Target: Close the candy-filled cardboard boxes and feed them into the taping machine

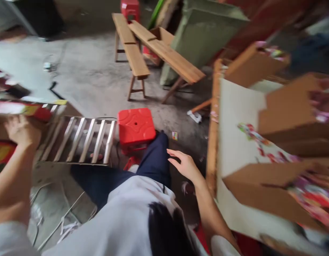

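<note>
Head cam: left hand (22, 131) is spread flat on a box (44, 113) at the rollers' (79, 139) left end, grip open, probably just steadying it, while the right hand (186, 164) hangs loosely open, empty, between stool (139, 128) and counter (233, 117).

Grey floor (87, 78), scuffed; two wooden benches (136, 60); red stools (135, 124).

From here, the left rollers (81, 139) look like shiny metal, the box (42, 113) there glossy; the stool (136, 122) is glossy plastic, the far benches (136, 60) bare wood, the floor (92, 85) matt concrete, the right cartons (289, 110) matt cardboard.
</note>
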`<state>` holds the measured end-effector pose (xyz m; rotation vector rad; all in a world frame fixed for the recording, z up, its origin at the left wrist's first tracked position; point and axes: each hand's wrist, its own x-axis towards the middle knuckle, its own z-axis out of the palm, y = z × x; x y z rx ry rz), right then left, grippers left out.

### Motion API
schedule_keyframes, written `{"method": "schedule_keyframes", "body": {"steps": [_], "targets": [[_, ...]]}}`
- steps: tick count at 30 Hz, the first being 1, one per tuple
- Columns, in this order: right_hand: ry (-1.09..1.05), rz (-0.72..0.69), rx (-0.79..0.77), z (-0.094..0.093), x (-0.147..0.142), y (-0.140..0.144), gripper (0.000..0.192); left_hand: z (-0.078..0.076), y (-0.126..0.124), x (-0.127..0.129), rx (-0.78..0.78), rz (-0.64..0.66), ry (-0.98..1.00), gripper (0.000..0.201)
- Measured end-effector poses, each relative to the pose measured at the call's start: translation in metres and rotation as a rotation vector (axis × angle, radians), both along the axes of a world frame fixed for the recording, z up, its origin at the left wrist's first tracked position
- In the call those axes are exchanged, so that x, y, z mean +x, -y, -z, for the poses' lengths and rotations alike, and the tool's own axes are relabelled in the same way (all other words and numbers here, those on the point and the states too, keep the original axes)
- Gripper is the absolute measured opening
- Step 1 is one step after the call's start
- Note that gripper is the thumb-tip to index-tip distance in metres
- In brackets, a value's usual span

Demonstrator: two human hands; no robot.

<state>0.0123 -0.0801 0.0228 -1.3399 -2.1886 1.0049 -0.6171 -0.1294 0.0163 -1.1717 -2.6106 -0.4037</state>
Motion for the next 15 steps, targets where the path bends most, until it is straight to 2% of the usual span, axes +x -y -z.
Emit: {"method": "schedule_keyframes", "body": {"steps": [2, 4, 6, 8, 10, 11, 13, 15], "targets": [[0.041, 0.159, 0.109, -0.019, 0.026, 0.008, 0.033, 0.028, -0.022, 0.058, 0.091, 0.351, 0.008, 0.062], [0.148, 0.452, 0.335, -0.041, 0.06, 0.023, 0.032, 0.059, -0.041, 0.135, 0.04, 0.674, 0.125, 0.069], [0.338, 0.8, 0.604, -0.059, 0.102, 0.045, 0.04, 0.085, -0.058, 0.216, 0.043, 0.849, 0.287, 0.069], [0.57, 1.106, 0.773, -0.065, 0.148, 0.065, 0.063, 0.1, -0.075, 0.292, 0.05, 0.904, 0.487, 0.065], [0.743, 1.254, 0.838, -0.055, 0.194, 0.075, 0.09, 0.104, -0.092, 0.359, 0.08, 0.923, 0.665, 0.055], [0.777, 1.274, 0.85, -0.046, 0.215, 0.076, 0.094, 0.102, -0.098, 0.39, 0.076, 0.967, 0.755, 0.051], [0.765, 1.243, 0.853, -0.024, 0.251, 0.073, 0.084, 0.093, -0.107, 0.453, 0.005, 1.098, 0.974, 0.044], [0.71, 1.182, 0.892, -0.009, 0.275, 0.072, 0.07, 0.08, -0.11, 0.516, -0.129, 1.181, 1.282, 0.041]]}}
